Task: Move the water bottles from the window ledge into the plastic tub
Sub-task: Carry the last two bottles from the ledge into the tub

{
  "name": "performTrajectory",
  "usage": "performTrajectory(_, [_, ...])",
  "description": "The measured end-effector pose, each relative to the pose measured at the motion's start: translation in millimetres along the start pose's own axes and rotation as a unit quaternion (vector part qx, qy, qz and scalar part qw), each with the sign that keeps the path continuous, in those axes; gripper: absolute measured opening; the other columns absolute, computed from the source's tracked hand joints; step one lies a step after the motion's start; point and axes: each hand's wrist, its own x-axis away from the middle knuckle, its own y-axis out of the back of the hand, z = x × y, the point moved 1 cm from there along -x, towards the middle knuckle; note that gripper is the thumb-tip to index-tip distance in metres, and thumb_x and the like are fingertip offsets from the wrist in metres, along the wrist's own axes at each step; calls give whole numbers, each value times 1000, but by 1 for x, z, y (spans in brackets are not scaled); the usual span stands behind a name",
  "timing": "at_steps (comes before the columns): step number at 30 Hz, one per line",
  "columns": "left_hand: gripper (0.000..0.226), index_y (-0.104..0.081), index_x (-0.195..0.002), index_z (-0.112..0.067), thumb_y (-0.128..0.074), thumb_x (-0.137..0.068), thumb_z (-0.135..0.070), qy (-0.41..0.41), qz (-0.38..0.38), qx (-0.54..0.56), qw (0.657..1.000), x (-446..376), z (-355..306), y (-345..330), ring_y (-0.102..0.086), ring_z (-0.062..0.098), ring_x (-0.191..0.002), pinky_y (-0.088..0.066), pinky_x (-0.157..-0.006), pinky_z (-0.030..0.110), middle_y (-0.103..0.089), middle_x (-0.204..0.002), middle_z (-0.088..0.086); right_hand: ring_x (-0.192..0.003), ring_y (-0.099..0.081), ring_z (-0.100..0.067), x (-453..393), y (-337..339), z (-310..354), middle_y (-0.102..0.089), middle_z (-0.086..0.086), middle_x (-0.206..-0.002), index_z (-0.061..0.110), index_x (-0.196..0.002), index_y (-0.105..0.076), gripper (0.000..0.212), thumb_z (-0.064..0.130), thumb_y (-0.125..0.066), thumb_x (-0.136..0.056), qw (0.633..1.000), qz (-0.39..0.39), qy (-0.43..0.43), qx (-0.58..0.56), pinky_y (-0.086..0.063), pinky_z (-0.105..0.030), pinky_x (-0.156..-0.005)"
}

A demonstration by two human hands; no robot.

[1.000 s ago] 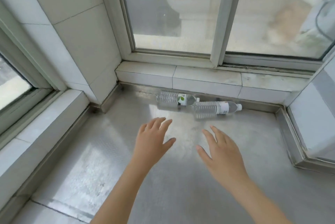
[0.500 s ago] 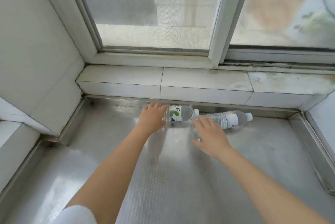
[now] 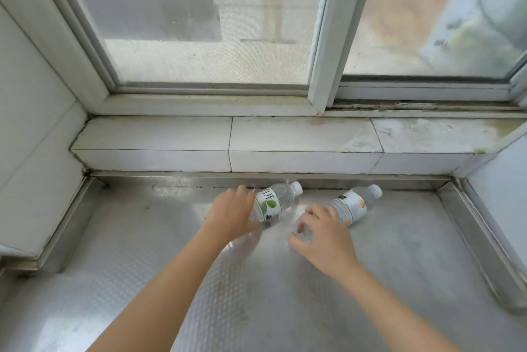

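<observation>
We are only starting: our left hand closes around the leaf-label bottle, our right hand around the second bottle beside it, both on the metal ledge, no tub in view.

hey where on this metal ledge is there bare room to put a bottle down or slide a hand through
Bare metal ledge lies left of the left hand, up to the raised left rim, and right of the orange-label bottle, up to the right rim. The tiled sill behind is bare too. It is crowded mid-back, where both hands, right hand included, meet the leaf-label bottle.
</observation>
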Motion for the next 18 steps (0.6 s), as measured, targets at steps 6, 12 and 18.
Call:
performTrajectory(6, [58,-64,-85,-16,-62,-68,-72,88,54,266,958,13,-41,-5,-58,18,-76,-33,-53,28,-61,-80,-2,-103,-48,-20,16,8,-35,-51,7,-97,28,-80,-60,20,28,-78,-73,945,-164,-189,-212,-39,-27,-74])
performTrajectory(12, [58,-64,-91,-21,-61,-67,-73,160,6,356,921,27,-83,-12,-62,15,-77,-43,-59,28,-62,-87,-4,-97,-54,-32,-2,8,-48,-36,-10,-128,17,-136,-33,103,18,-92,-52,753,-250,-449,-411,-51,-46,-88])
performTrajectory(18, [48,-66,-82,-24,-72,-53,-61,173,20,442,880,30,-87,-6,-65,9,-67,-50,-58,30,-69,-76,-5,-74,-68,-26,5,6,-53,-66,-9,-97,17,-114,-48,77,12,-89,-48,712,-227,-452,-487,-59,-42,-66])
